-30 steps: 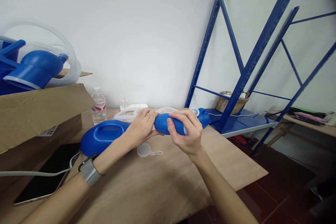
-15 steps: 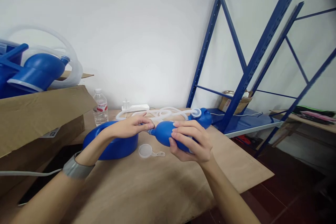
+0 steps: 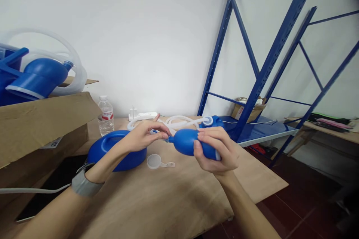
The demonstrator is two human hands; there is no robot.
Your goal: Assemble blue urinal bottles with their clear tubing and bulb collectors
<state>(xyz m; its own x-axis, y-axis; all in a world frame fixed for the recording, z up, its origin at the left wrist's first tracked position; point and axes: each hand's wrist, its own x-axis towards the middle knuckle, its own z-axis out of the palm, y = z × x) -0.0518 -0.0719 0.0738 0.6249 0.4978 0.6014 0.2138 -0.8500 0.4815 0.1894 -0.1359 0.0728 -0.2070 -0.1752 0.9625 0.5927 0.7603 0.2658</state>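
Now the right hand (image 3: 215, 153) has its grip closed round the bulb (image 3: 186, 145), held just above the bench (image 3: 168, 198). The left hand (image 3: 143, 136) pinches the bulb's narrow tip, near a tube (image 3: 179, 122). The bulb looks light, soft and squashy: cradle the body gently and grasp the stiffer neck firmly.

Single head view, facing forward-down, close over table (image 3: 174, 198)

Plastic, wood and painted metal

The blue funnel piece (image 3: 190, 145) and blue container (image 3: 112, 148) look like smooth, matt plastic; the hose (image 3: 179, 122) is translucent plastic, the table (image 3: 168, 198) bare matt wood, and the rack (image 3: 269, 63) painted metal.
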